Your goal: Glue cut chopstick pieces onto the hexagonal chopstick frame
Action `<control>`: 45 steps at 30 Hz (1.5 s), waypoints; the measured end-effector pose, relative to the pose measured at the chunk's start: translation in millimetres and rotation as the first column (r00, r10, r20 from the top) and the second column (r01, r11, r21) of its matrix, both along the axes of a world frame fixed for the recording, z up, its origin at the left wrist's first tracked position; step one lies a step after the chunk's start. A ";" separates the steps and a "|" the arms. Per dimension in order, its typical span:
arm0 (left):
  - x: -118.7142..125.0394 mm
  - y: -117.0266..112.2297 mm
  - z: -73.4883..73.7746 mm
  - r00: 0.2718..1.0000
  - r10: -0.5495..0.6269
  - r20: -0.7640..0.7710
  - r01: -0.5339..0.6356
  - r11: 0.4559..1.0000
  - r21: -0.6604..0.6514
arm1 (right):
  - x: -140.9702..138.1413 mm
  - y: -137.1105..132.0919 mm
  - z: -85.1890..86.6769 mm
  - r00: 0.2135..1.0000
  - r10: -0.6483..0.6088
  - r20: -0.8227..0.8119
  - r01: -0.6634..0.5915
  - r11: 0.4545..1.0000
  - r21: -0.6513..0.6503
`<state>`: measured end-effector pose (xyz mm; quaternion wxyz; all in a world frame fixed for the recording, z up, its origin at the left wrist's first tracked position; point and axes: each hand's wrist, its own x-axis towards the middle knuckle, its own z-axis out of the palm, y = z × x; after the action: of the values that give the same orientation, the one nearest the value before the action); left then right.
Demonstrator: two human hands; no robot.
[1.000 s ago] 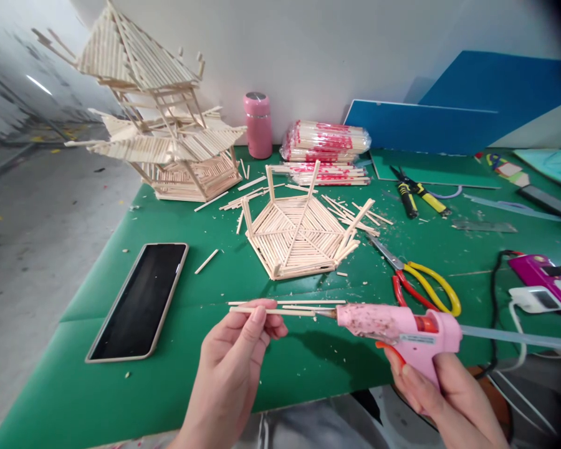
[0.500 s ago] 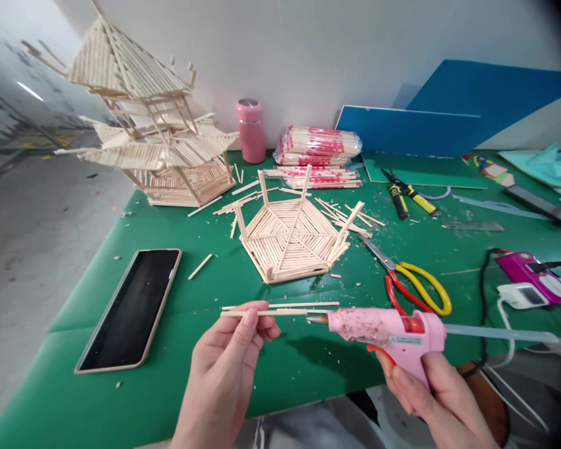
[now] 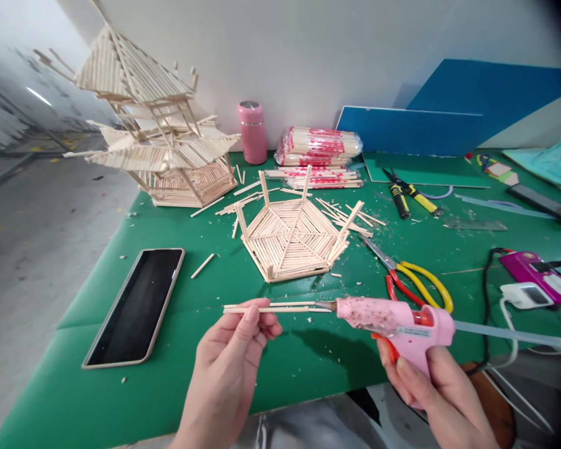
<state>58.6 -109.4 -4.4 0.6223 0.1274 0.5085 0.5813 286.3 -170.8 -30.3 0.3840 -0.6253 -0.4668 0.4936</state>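
My left hand (image 3: 234,362) pinches a thin wooden stick (image 3: 287,309) between thumb and fingers, level above the table. My right hand (image 3: 432,386) grips a pink hot glue gun (image 3: 378,315), with fingers at its orange trigger. The gun's metal nozzle points left, a little beyond the stick's right end. More thin sticks lie on the table just behind the held one, partly covered by it and the nozzle. Farther back sits a hexagonal stick base (image 3: 292,240) with short posts standing up at several corners.
A stick pagoda model (image 3: 168,156) stands back left, near a pink flask (image 3: 252,134) and bagged sticks (image 3: 320,146). A phone (image 3: 135,305) lies left. Scissors (image 3: 416,280), pliers (image 3: 409,193) and a purple power strip (image 3: 537,274) are on the right. Loose sticks (image 3: 341,218) surround the base.
The glue gun has shifted slightly up and right, so its nozzle has drawn away from the held stick's right end. The left hand with the stick has barely moved.
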 end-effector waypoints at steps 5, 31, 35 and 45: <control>-0.2 0.0 0.4 1.000 -0.001 0.014 0.000 1.000 0.007 | -2.0 1.6 1.2 1.000 0.015 0.004 -0.015 1.000 -0.013; -0.9 -1.2 -1.0 0.997 -0.013 -0.076 0.016 0.999 0.042 | 0.5 -1.9 -1.2 0.993 -0.100 0.067 0.104 0.993 -0.060; -0.6 -0.5 -0.9 0.997 -0.010 -0.074 0.014 0.999 0.043 | 2.8 -3.1 -2.1 0.992 -0.079 0.094 0.086 0.994 -0.068; -1.0 -1.7 -0.2 0.998 -0.002 -0.062 0.004 1.000 0.022 | 3.8 -4.4 -3.0 0.992 -0.074 0.098 0.079 0.996 -0.050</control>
<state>57.6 -111.1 -4.6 0.6057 0.1530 0.5208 0.5818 290.1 -175.2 -33.3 0.3628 -0.6758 -0.4472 0.4601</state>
